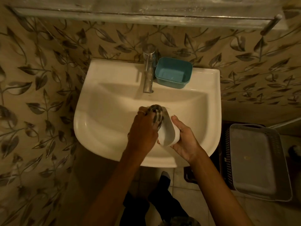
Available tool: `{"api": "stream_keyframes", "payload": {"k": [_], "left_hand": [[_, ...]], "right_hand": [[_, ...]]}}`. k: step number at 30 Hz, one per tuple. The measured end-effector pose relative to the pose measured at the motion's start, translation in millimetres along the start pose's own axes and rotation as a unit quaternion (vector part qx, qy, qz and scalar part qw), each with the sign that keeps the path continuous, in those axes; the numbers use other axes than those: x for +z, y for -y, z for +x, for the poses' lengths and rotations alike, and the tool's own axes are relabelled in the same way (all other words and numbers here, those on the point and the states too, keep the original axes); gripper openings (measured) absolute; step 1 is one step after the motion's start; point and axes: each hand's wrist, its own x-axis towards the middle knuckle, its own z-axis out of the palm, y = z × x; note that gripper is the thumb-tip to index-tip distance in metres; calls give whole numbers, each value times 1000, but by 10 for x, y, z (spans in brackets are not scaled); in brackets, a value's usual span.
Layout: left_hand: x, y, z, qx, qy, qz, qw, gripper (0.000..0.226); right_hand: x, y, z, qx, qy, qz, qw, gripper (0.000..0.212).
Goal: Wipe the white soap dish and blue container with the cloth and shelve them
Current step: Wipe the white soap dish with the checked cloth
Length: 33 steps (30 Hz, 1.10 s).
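Just below the middle of the frame, over the basin of the sink (104, 121), the white soap dish (169, 136) is held tilted in the right hand (184, 141), whose fingers are curled under and around its outer wall with the thumb laid along the rim. The cloth (157, 116), a dark patterned rag, is bunched in the left hand (143, 128), which is closed around it and pressed into the upper end of the dish. The blue container (173, 72) is seen standing upright on the back ledge of the sink, just right of the tap (149, 70), in the upper middle of the frame; it appears empty and is touched by neither hand. A shelf (146, 15) runs along the top of the frame, and a grey basket (259, 160) lies at the lower right. The dish is judged to be light, stiff plastic, probably slick if wet, so it is best gripped by its long walls, as now, rather than pinched at one rim. The cloth is soft and will take the shape of the hollow. The container is likewise judged light and rigid, and could be lifted by opposite sides of its rim. The dish is being wiped; the container and the shelving are judged not yet done.
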Motion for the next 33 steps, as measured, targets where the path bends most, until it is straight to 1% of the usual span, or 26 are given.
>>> {"api": "stream_keyframes", "payload": {"k": [1,2,4,6,7,9,11,13,15,18,21,25,26,29,30,33], "left_hand": [[55,-49,-34,23,4,13,1000,23],[103,-80,-64,54,24,16,998,22],[179,-98,-133,118,84,20,989,24],[189,-118,-231,148,126,53,980,31],[173,-135,-262,154,128,86,976,36],[121,-170,-250,155,85,150,973,41],[81,-181,-154,134,42,208,968,38],[96,-192,-83,111,35,232,966,32],[135,-231,-85,79,35,221,972,29],[151,-230,-127,23,36,181,983,31],[139,-137,-121,-15,89,146,985,36],[223,-99,-192,-19,190,84,978,37],[259,-119,-238,-12,212,66,975,34],[348,-180,-349,22,228,57,972,13],[354,-198,-364,19,232,49,971,11],[295,-252,-335,5,259,-24,966,15]], "right_hand": [[15,-18,-15,-3,-1,3,1000,64],[21,-28,-33,-6,-2,13,1000,62],[-14,-26,-63,-8,-9,31,999,52],[-75,-11,-94,3,-10,53,999,43],[-98,2,-112,11,-9,53,998,44],[-115,12,-133,19,-10,20,1000,49],[-92,17,-143,13,-14,-32,999,49],[-59,35,-134,-12,-21,-56,998,42],[-63,67,-105,-57,-26,-80,995,36],[-44,86,-73,-101,-10,-174,980,40],[-54,40,-81,-120,2,-237,964,49],[-107,-5,-70,-129,-10,-250,959,52],[-122,-10,-58,-131,-13,-256,958,52],[-174,-13,-23,-141,-23,-257,956,52],[-191,-11,-26,-144,-27,-246,958,51],[-245,-11,-34,-156,-42,-230,960,49]]}}
